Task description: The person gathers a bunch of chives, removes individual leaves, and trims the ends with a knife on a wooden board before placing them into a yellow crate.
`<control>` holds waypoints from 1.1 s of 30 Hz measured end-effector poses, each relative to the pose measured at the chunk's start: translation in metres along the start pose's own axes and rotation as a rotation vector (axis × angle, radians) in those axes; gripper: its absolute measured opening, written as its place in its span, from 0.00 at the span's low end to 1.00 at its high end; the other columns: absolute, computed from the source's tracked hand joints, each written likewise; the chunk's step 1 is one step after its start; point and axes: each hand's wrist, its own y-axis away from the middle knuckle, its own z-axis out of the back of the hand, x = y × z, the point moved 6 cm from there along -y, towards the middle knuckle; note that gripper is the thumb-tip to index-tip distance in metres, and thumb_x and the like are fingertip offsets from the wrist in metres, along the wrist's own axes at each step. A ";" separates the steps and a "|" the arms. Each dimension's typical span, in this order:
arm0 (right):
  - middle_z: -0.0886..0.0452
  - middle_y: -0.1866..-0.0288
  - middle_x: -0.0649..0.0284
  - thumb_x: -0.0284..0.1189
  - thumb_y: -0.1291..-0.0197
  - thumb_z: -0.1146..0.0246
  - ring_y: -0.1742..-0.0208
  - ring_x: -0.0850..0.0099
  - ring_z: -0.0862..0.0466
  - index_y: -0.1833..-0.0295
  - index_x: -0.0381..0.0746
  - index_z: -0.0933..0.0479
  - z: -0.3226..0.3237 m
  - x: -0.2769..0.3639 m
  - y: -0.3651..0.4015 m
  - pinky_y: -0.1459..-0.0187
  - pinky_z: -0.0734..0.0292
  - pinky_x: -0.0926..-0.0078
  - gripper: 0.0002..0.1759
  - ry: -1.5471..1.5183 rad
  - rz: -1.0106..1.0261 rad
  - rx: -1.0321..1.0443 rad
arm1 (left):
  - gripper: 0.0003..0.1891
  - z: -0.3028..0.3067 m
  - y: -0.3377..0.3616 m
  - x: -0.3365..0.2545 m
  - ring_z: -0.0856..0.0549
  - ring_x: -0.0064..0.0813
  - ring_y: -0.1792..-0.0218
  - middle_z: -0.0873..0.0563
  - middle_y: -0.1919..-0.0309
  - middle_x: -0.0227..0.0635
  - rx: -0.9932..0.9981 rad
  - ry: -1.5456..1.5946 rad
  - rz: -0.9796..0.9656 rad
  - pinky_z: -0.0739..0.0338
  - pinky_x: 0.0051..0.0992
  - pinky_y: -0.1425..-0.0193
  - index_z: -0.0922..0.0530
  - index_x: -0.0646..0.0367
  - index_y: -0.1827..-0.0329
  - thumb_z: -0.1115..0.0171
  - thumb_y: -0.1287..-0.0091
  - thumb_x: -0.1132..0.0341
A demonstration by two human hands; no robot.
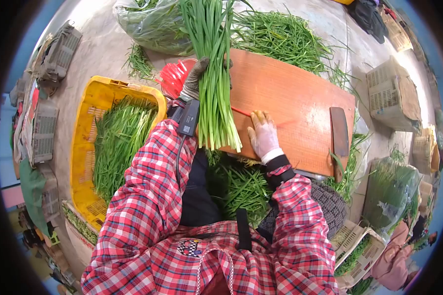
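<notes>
My left hand [196, 81], in a grey glove, is closed around a bunch of garlic chives [212, 83]. The bunch is held upright over the left part of a wooden board [290, 98], its pale cut ends toward me. A thin red tie [241, 112] runs from the edge of the bunch across the board. At its end, my right hand [264, 133], in a whitish glove with yellowed fingertips, rests on the board with fingers curled in on the tie. On the board's right side lies a knife or cleaver [339, 137] with a broad dark blade.
To the left stands a yellow crate [79, 147] filled with chives. Red ties [177, 77] lie beside my left wrist. Loose chives [280, 37] are heaped behind the board, near a plastic bag [155, 29]. More chives [241, 191] lie below the board. Crates [391, 93] stand at right.
</notes>
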 end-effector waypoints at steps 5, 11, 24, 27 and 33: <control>0.34 0.33 0.57 0.31 0.44 0.40 0.30 0.53 0.39 0.37 0.38 0.31 -0.018 0.027 0.036 0.31 0.44 0.53 0.28 0.072 0.014 -0.049 | 0.25 0.030 0.023 0.029 0.13 0.39 0.61 0.16 0.56 0.43 -0.249 -0.014 0.205 0.15 0.37 0.55 0.25 0.63 0.45 0.37 0.38 0.53; 0.30 0.37 0.51 0.22 0.44 0.45 0.34 0.50 0.34 0.40 0.32 0.29 -0.020 0.016 0.033 0.33 0.39 0.56 0.24 -0.244 0.040 -0.202 | 0.19 0.037 0.043 0.071 0.13 0.27 0.69 0.13 0.66 0.37 -0.490 -0.200 0.464 0.15 0.29 0.64 0.22 0.65 0.51 0.37 0.37 0.57; 0.27 0.39 0.44 0.14 0.46 0.51 0.37 0.48 0.28 0.43 0.28 0.27 -0.007 -0.009 0.032 0.35 0.34 0.63 0.23 -0.498 -0.103 -0.293 | 0.31 0.032 0.012 0.094 0.17 0.31 0.56 0.15 0.57 0.38 -0.512 -1.142 0.222 0.23 0.29 0.48 0.28 0.61 0.43 0.27 0.51 0.66; 0.27 0.39 0.44 0.14 0.46 0.51 0.38 0.48 0.28 0.42 0.28 0.28 -0.004 -0.010 0.033 0.36 0.34 0.64 0.23 -0.522 -0.135 -0.307 | 0.33 0.027 0.017 0.095 0.16 0.34 0.54 0.15 0.55 0.41 -0.600 -1.368 0.218 0.23 0.29 0.46 0.28 0.62 0.42 0.26 0.53 0.64; 0.28 0.39 0.42 0.15 0.45 0.50 0.38 0.48 0.28 0.38 0.30 0.31 -0.008 -0.018 0.031 0.36 0.34 0.65 0.26 -0.485 -0.198 -0.319 | 0.45 0.009 0.026 0.091 0.21 0.47 0.45 0.23 0.45 0.56 -0.748 -1.570 0.193 0.28 0.35 0.39 0.43 0.64 0.31 0.30 0.48 0.56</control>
